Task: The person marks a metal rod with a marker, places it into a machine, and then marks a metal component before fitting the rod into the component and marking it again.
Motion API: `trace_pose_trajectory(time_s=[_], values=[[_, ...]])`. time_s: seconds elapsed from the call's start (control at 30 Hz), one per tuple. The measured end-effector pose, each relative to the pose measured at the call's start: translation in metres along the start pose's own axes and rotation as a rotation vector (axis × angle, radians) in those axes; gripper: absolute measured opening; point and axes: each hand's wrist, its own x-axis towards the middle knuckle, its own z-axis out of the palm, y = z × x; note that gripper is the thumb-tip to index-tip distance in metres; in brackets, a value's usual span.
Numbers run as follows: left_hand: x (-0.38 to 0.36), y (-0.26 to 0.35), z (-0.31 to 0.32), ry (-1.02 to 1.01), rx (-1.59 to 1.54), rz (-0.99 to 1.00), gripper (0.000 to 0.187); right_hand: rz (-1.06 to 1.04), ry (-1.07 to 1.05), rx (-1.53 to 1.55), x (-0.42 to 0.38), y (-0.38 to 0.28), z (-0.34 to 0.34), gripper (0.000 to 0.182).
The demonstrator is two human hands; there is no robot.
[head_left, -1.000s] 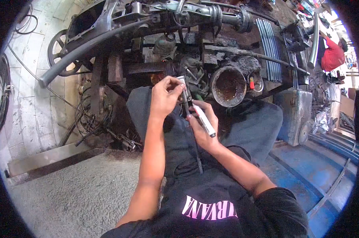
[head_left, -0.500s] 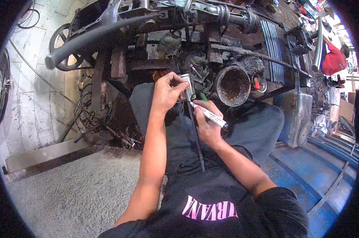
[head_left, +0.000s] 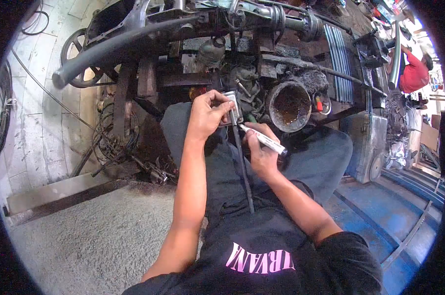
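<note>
My left hand (head_left: 209,115) pinches a small silvery metal piece (head_left: 234,109) against the upper end of a thin dark rod (head_left: 243,173). The rod runs down toward my black shirt, its lower end resting near my waist. In my right hand (head_left: 263,151) is a white marker (head_left: 266,139), held like a pen. Its tip points up and left, close beside the rod just below the metal piece; whether it touches cannot be made out.
A round metal bowl (head_left: 290,106) with brownish contents sits right of my hands. Machinery and a long pipe (head_left: 119,45) lie ahead. Several thin rods (head_left: 338,64) lie at right. Another person (head_left: 415,73) in red is at far right.
My right hand has shifted slightly to the right with the marker, which has turned a little in the fingers. My left hand has hardly moved.
</note>
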Motion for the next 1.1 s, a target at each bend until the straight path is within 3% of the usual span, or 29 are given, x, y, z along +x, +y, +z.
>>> trace_pose_trajectory(time_s=[0.43, 0.63, 0.73, 0.9, 1.1], values=[[0.004, -0.008, -0.002, -0.036, -0.108, -0.01, 0.003, -0.197, -0.056, -0.096, 0.006, -0.02, -0.001, 0.017], [0.003, -0.007, -0.006, -0.078, -0.094, -0.026, 0.005, -0.111, -0.018, -0.02, 0.004, -0.009, -0.001, 0.016], [0.002, -0.003, -0.006, -0.078, -0.069, -0.037, 0.004, 0.062, -0.001, 0.104, 0.003, -0.013, -0.002, 0.016], [0.004, -0.006, -0.007, -0.093, -0.095, -0.076, 0.008, -0.211, -0.06, -0.063, 0.007, -0.018, -0.001, 0.015], [0.004, -0.006, -0.008, -0.086, -0.127, -0.108, 0.018, -0.132, -0.033, -0.022, 0.006, -0.006, -0.001, 0.016]])
